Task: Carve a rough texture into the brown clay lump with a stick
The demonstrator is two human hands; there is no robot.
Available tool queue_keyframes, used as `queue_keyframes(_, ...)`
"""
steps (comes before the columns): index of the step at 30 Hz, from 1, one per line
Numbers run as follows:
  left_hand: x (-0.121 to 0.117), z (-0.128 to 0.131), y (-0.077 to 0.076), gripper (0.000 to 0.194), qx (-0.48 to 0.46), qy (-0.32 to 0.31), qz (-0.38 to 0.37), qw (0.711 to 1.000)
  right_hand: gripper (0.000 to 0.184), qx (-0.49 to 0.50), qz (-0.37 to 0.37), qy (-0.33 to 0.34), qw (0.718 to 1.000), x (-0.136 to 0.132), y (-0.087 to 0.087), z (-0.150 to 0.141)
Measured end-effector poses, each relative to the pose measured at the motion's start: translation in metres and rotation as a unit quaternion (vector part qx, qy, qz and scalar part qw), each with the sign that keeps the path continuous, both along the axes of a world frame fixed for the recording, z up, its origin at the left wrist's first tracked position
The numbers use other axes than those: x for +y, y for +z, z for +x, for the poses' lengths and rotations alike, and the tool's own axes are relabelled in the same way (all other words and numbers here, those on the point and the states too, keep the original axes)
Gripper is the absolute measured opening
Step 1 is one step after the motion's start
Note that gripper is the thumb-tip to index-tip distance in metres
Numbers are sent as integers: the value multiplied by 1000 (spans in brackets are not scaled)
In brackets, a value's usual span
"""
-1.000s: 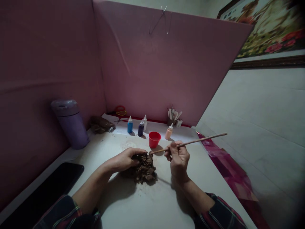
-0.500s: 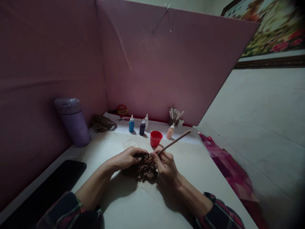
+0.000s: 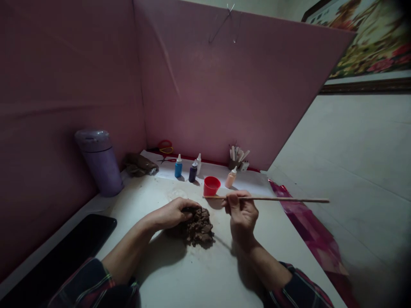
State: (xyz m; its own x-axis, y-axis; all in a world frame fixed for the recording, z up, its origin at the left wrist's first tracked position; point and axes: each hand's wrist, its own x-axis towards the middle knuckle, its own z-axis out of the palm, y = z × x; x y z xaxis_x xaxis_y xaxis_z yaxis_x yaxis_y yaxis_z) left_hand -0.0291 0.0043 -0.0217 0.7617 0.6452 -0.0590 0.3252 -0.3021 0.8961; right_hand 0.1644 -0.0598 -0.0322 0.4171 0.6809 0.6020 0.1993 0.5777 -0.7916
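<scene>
A rough brown clay lump (image 3: 199, 229) lies on the white table (image 3: 199, 273) in front of me. My left hand (image 3: 171, 214) rests on the lump's left and top side, fingers curled over it. My right hand (image 3: 241, 214) is to the right of the lump, fingers pinched on a long thin wooden stick (image 3: 282, 199). The stick lies almost level, its left tip near the red cup (image 3: 211, 186), its long end pointing right beyond the table edge. The stick's tip is clear of the clay.
Behind the clay stand a blue bottle (image 3: 178, 167), a dark bottle (image 3: 193, 172), a peach bottle (image 3: 230, 178) and a holder of tools (image 3: 236, 156). A purple flask (image 3: 98, 161) stands left, a black phone (image 3: 61, 252) lower left. Pink boards (image 3: 208, 94) wall in the table.
My right hand drew back to the right from the clay and swung the stick from a slant to nearly level. My left hand stayed on the lump.
</scene>
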Motion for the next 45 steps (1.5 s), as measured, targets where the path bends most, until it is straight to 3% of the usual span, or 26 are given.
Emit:
queue_keyframes(3,1,0,-2,47,-1,-6,-2,1000,24,5,-24,-76,997,19,4,13)
queue_keyframes(6,2,0,-3,48,2,-2,1,1000,33,-31,-75,-75,994,38,4,25)
queue_keyframes(11,0,1,1,48,7,1,7,1000,37,-232,-101,-104,962,59,-6,27)
queue_keyframes(13,-1,1,3,48,7,0,5,1000,36,-265,-103,-118,951,62,-7,26)
queue_keyframes(16,-1,1,3,49,8,2,-3,1000,37,-197,-72,-97,973,59,-3,25)
queue_keyframes(19,0,1,0,49,2,-1,-11,1000,36,-37,-44,-43,997,46,7,23)
queue_keyframes(23,2,0,-2,47,5,-3,-15,1000,34,76,-55,58,994,21,15,16)
queue_keyframes(29,0,0,3,45,-1,-23,-10,1000,28,-22,-125,179,976,8,8,8)
queue_keyframes(36,-3,1,5,48,-8,-17,-22,1000,19,-209,-97,169,958,4,2,3)
queue_keyframes(42,-1,0,3,46,-11,-26,-16,999,20,-85,-64,148,983,-3,6,4)
queue_keyframes(45,-1,0,3,46,-9,-23,-15,1000,22,-93,-75,152,981,-3,4,3)
